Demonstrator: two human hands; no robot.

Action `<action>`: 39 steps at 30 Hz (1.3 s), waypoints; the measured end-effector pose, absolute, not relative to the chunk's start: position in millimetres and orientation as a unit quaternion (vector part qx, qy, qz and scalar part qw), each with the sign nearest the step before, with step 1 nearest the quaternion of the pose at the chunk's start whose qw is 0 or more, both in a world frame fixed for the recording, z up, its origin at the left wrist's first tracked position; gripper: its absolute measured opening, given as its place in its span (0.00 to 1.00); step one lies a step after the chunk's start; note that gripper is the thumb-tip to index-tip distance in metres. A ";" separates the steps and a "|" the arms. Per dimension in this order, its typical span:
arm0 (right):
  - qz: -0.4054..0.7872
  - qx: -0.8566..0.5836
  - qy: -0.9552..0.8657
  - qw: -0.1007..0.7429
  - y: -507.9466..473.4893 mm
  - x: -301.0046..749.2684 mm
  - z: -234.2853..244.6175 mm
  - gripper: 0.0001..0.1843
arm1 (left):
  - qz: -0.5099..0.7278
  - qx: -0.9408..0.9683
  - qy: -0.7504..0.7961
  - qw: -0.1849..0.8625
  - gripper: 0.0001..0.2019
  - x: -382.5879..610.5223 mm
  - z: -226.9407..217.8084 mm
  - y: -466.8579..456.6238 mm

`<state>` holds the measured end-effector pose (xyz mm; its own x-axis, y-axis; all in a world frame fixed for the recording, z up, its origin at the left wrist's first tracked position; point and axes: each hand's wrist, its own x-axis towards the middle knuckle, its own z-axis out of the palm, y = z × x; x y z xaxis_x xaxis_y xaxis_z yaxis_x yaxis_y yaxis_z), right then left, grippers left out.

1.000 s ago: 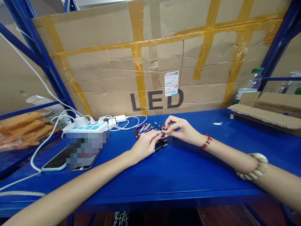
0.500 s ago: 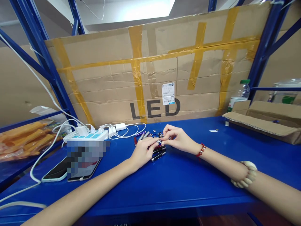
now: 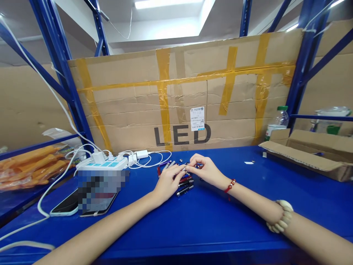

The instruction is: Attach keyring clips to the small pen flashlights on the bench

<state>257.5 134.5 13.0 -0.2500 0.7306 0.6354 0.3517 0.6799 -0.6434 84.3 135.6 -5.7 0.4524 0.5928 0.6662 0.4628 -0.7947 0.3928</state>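
- Here, at the middle of the view, the grip: the left hand (image 3: 167,184) and the right hand (image 3: 207,171) meet fingertip to fingertip, both pinched closed on one small pen-shaped piece (image 3: 185,169). It is held just above the worktop (image 3: 220,217), and most of it is hidden by the fingers.
- The piece looks like a slim metal barrel. It is probably light, stiff and smooth, so it could slip or roll away. A fingertip pinch across the barrel near each end seems the surest hold.
- Directly under the hands lies a loose cluster of similar slim pens (image 3: 185,190), dark, red and silver. Some touch one another, and tiny parts are scattered on the far side.
- The right arm wears a red bead bracelet (image 3: 230,185) at the wrist and a pale bead bracelet (image 3: 281,221) further up the forearm.
- To the left sit a white power strip (image 3: 102,164) with chargers and cables, and, nearer, a phone (image 3: 64,204) lying flat.
- Far left, on a lower shelf, are orange packets (image 3: 27,167).
- At the back stands a taped cardboard sheet (image 3: 182,103) printed "LED".
- To the right are an open cardboard box (image 3: 311,152) and, behind it, a plastic bottle (image 3: 277,123).
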 end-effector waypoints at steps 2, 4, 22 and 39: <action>0.189 -0.363 -0.767 0.495 134.2 257.6 12.8 0.17 | 0.419 0.850 0.308 0.084 0.14 84.7 -5.2 134.7; 0.183 -0.367 -0.767 0.493 133.6 257.5 12.8 0.17 | 0.414 0.848 0.318 0.092 0.14 84.9 -4.6 133.9; 0.198 -0.378 -0.761 0.488 136.6 257.4 8.6 0.14 | 0.394 0.843 0.337 0.141 0.13 86.4 0.9 126.5; 0.223 -0.378 -0.756 0.486 132.1 254.1 12.0 0.13 | 0.374 0.847 0.350 0.139 0.13 87.1 1.8 127.0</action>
